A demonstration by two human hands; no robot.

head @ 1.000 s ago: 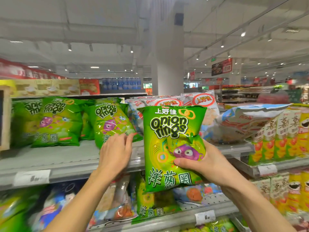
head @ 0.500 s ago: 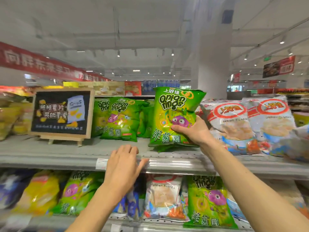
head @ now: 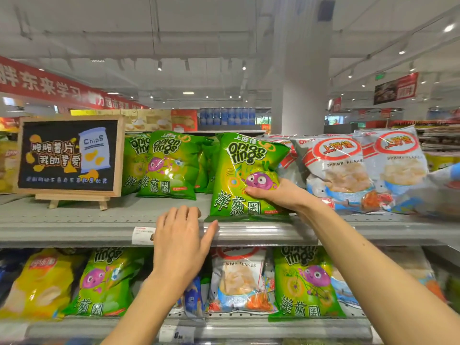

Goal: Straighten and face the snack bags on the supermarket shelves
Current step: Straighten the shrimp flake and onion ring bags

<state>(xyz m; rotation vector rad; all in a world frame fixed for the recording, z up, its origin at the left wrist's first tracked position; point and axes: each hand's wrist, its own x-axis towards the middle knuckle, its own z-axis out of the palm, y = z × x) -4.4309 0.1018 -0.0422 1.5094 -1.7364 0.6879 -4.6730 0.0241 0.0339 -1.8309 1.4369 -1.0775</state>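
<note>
The right hand (head: 278,195) pinches the puffy green snack bag (head: 245,175) upright at the shelf (head: 74,220) front, right of the chalkboard sign (head: 68,155), left hand (head: 180,235) spread, holding nothing; light, crinkly, probably slippery, so grip its lower side edge gently.

Snack bags (head: 169,165) on grey shelf (head: 74,220)

A supermarket aisle: tiered shelves (head: 74,220) of snack bags (head: 169,165), price tags (head: 143,235), red hanging banners (head: 49,85).
</note>
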